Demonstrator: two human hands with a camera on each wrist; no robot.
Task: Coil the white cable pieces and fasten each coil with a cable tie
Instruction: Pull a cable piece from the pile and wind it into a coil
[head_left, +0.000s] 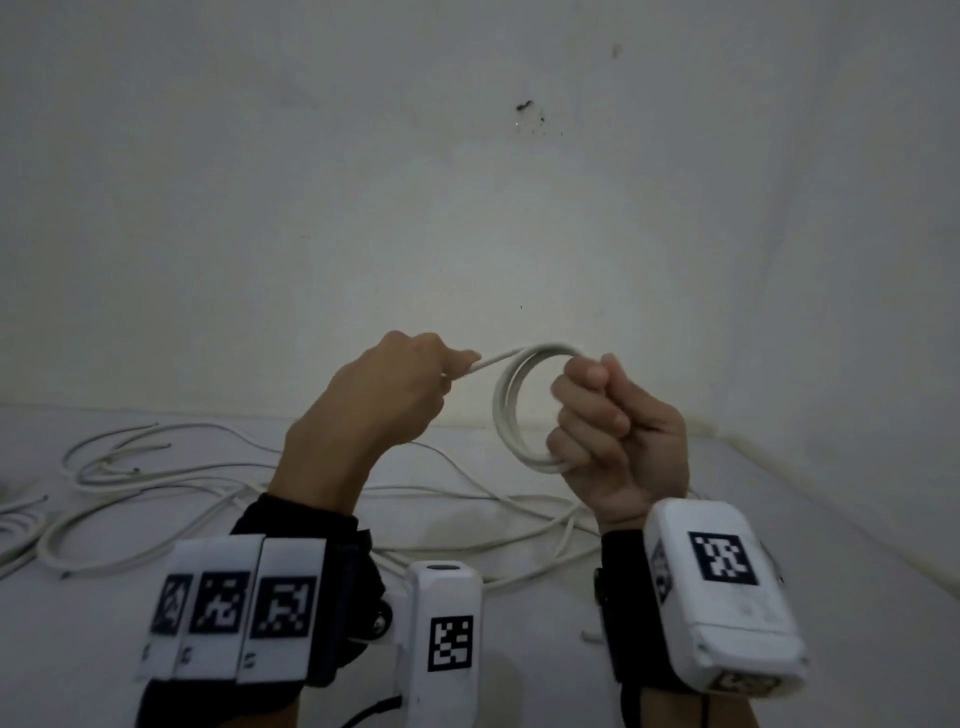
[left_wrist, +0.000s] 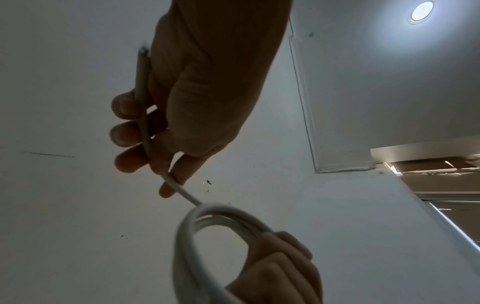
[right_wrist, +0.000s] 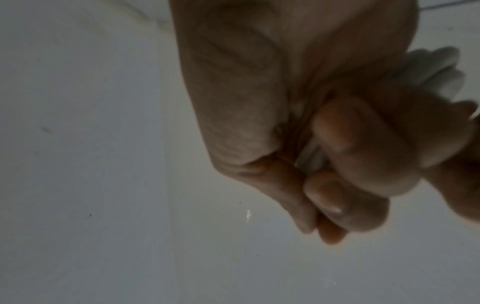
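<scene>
Head view is showing loose white round-sheathed cable pieces (head_left: 156, 483) lying tangled across the pale tabletop (head_left: 831, 545) at the left, below both raised hands. The left hand (head_left: 384, 400) is pinching the free tail of the cable being wound; in the left wrist view, that tail is running along its curled fingers (left_wrist: 124, 133) to a cut end near the palm. The tail is leading right into a smooth white cable coil (head_left: 519, 410) of several stacked loops, standing upright in the air. The right hand (head_left: 613, 436) is gripping the coil's right side, its fingers wrapped through the ring.
</scene>
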